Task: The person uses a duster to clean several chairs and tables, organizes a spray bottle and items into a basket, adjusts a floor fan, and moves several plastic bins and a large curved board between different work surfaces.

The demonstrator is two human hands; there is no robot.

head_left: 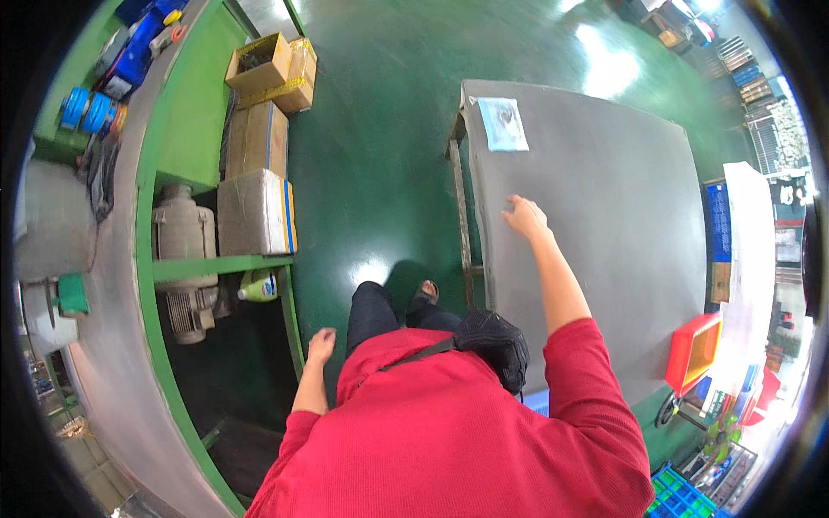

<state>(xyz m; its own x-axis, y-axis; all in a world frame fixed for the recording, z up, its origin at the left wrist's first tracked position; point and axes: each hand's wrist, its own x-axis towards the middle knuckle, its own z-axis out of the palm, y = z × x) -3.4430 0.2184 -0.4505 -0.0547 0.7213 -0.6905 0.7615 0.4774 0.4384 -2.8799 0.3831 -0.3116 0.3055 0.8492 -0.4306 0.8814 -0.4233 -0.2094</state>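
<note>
My right hand [527, 217] reaches out over the left part of a large grey tabletop [596, 198]. Its fingers are apart and hold nothing; whether they touch the surface I cannot tell. Beyond it, near the table's far left corner, lies a light blue printed packet or sheet [503, 124]. My left hand [321, 345] hangs low at my side, beside my dark-trousered leg, with its fingers loosely curled and nothing seen in them. Nearest to that hand is the upright of a green metal shelf frame [292, 319]. A black bag [494, 347] hangs across my front on a strap.
Cardboard boxes [256, 142] stand along the left side, near a grey motor [186, 233] and a green-yellow bottle [258, 286] in the shelving. Green floor [371, 112] runs between shelf and table. At right are a red-orange bin [693, 352] and a blue crate [678, 494].
</note>
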